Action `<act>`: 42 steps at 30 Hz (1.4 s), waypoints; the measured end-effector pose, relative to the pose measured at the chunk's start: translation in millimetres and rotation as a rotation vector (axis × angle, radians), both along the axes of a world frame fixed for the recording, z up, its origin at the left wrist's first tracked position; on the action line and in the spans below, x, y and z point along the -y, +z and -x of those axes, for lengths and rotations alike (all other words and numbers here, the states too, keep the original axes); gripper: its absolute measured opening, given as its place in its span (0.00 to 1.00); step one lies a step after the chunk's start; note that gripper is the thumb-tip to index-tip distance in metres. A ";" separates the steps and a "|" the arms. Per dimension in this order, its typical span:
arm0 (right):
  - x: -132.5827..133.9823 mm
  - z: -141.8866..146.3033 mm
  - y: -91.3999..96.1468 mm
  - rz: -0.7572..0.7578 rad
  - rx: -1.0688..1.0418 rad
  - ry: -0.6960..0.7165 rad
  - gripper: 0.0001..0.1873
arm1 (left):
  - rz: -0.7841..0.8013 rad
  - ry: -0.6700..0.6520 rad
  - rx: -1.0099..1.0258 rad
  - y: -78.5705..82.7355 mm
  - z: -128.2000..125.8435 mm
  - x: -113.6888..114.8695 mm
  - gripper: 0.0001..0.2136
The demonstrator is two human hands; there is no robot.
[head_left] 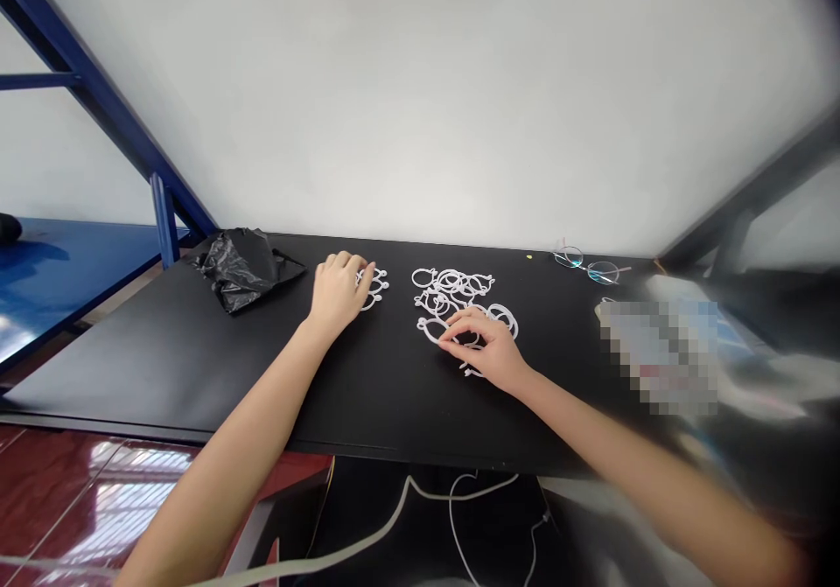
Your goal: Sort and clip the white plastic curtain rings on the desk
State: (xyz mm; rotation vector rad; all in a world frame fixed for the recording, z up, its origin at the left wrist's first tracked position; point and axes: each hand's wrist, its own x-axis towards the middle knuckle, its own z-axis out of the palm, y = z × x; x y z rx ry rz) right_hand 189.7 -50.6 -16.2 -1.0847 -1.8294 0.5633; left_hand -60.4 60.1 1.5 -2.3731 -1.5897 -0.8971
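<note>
On the black table lie white plastic rings with small eyelets, like curtain rings. My left hand (338,290) rests over a small group of rings (375,286) left of centre. Its fingers bend downward, loosely apart from the thumb, and their tips are partly hidden. To the right is a looser pile of rings (452,281), several overlapping. My right hand (489,351) is at the near side of this pile, thumb and forefinger pinching the edge of one curtain ring (430,331). Other rings show beneath and beyond that hand, partly covered by it.
A crumpled black plastic bag (246,268) lies at the table's left back. Eyeglasses (602,272) sit at the back right, with a blurred-out packet (656,351) nearer. A white wall stands behind the black table (164,368); blue metal framing (111,106) rises left. Pale cables (367,539) hang below.
</note>
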 end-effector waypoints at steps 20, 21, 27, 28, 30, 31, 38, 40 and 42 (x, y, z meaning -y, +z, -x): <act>13.6 15.3 5.8 -0.314 -0.028 -0.019 0.05 | 0.273 -0.895 0.340 -3.2 -69.1 67.1 0.20; 14.4 14.7 6.0 -0.301 -0.051 -0.021 0.06 | 0.262 -0.883 0.325 -3.8 -68.1 65.5 0.21; 16.9 10.3 8.8 -0.226 -0.160 -0.021 0.09 | 0.195 -0.819 0.139 -5.0 -64.8 63.9 0.30; 16.6 10.8 9.0 -0.228 -0.129 -0.025 0.07 | 0.184 -0.800 0.109 -4.8 -64.7 64.4 0.31; 15.5 12.8 9.1 -0.232 -0.084 -0.045 0.04 | 0.161 -0.753 0.069 -4.4 -64.9 65.2 0.31; 15.0 13.9 9.0 -0.236 -0.075 -0.055 0.04 | 0.147 -0.728 0.054 -4.4 -64.9 65.4 0.30; 15.5 16.8 9.3 -0.242 -0.111 0.001 0.04 | -0.017 -0.684 -0.026 -5.9 -64.7 65.0 0.27; 16.2 16.6 9.9 -0.251 -0.111 0.007 0.05 | -0.056 -0.693 -0.027 -6.3 -64.7 65.4 0.26; 17.0 16.7 10.4 -0.256 -0.108 0.016 0.05 | -0.088 -0.700 -0.017 -6.8 -64.7 65.9 0.26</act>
